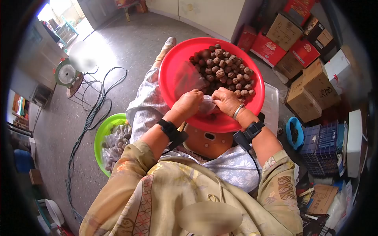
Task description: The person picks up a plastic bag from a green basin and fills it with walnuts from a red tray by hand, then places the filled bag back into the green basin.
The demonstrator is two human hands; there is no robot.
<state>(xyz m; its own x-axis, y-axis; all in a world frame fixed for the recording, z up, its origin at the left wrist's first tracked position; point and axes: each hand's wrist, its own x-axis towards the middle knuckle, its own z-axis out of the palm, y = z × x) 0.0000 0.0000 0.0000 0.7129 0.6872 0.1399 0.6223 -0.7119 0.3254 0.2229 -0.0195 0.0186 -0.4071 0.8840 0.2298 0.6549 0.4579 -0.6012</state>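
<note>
A large red basin (170,74) rests over my lap, with a heap of brown walnuts (220,73) along its far and right side. Above its near rim, my left hand (188,104) and my right hand (227,101) are closed on a thin clear plastic bag (206,105), pinching it from either side. Part of the see-through plastic spreads over the basin beyond my left hand. What lies inside the bag between my fingers is hard to make out. Below the basin is an orange-brown stool (208,143) with a slot in its top.
At my left, a lime-green basin (103,135) holds clear bags of walnuts (118,141). A dark cable (92,114) runs across the floor towards a fan (67,73). Cardboard boxes (311,92), a blue container (293,133) and a dark blue crate (319,147) stand on the right.
</note>
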